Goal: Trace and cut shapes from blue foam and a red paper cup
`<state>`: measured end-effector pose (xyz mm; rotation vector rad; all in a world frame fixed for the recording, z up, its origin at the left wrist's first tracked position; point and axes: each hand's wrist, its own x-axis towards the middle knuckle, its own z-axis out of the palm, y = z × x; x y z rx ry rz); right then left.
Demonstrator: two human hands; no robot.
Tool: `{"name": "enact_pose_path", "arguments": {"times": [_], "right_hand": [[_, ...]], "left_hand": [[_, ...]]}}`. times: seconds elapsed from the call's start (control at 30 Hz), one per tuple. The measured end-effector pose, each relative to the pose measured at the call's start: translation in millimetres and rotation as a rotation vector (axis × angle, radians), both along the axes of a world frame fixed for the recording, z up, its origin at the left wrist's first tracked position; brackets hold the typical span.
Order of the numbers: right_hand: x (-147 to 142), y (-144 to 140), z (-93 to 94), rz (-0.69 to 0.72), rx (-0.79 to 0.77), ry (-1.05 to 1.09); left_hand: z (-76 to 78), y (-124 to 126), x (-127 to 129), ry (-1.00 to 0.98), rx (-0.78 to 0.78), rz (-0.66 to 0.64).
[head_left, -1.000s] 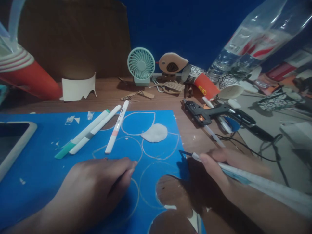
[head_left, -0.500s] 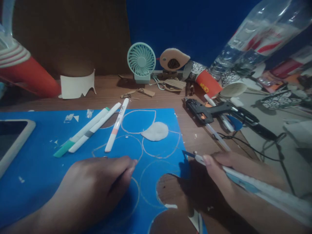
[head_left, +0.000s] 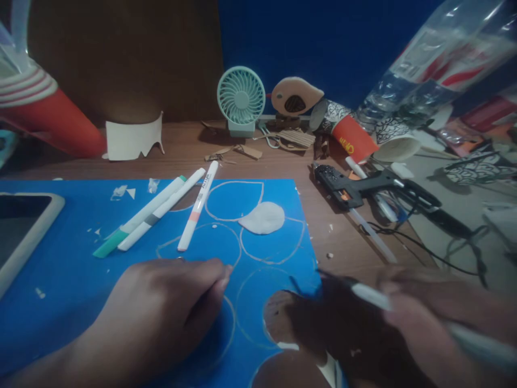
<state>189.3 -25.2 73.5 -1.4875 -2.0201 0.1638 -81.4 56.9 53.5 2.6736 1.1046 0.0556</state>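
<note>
We press our left hand (head_left: 161, 312) flat, knuckles up and fingers curled, on the blue sheet (head_left: 60, 280); it holds nothing, it only weighs the sheet down on the wooden table (head_left: 315, 215). Our right hand (head_left: 424, 323) is blurred, but it is clenched around a thin white tool (head_left: 369, 295), whose dark tip meets the right edge of the sheet, just beside a cut-out hole where the table shows through. White circles are drawn on the sheet, and a white round piece (head_left: 262, 217) lies on one of them.

Three white markers (head_left: 161, 213) lie side by side on the sheet above the left hand; the print on the one with the orange band is too small to read. A tablet (head_left: 24, 231) rests at the left edge. Behind the sheet stand a small green fan (head_left: 241, 99) and a bird-shaped cardboard figure (head_left: 295, 97). A black glue gun (head_left: 355, 186) lies to the right, near a red cup (head_left: 350, 139) lying on its side with yellow letters we cannot read surely. The clear bottle (head_left: 424, 70) has a red and white label, unreadable.
</note>
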Motion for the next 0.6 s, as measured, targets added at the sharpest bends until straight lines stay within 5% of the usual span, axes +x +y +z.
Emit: {"name": "enact_pose_path", "arguments": {"times": [0.07, 0.2, 0.3, 0.6], "right_hand": [[-3.9, 5.5, -2.5, 0.251, -0.113, -0.021], [-15.0, 6.9, -13.2, 0.019, 0.039, 0.242], [-21.5, 1.9, -16.0, -0.088, -0.091, 0.267], [-27.6, 0.4, -28.9, -0.043, 0.069, 0.038]], "left_hand": [[0.0, -0.7, -0.1, 0.010, 0.012, 0.012], [-4.0, 0.0, -2.6, -0.031, 0.060, -0.029], [-7.0, 1.0, -3.9, -0.066, 0.078, -0.056], [-5.6, -0.5, 0.2, -0.106, 0.053, -0.017]]}}
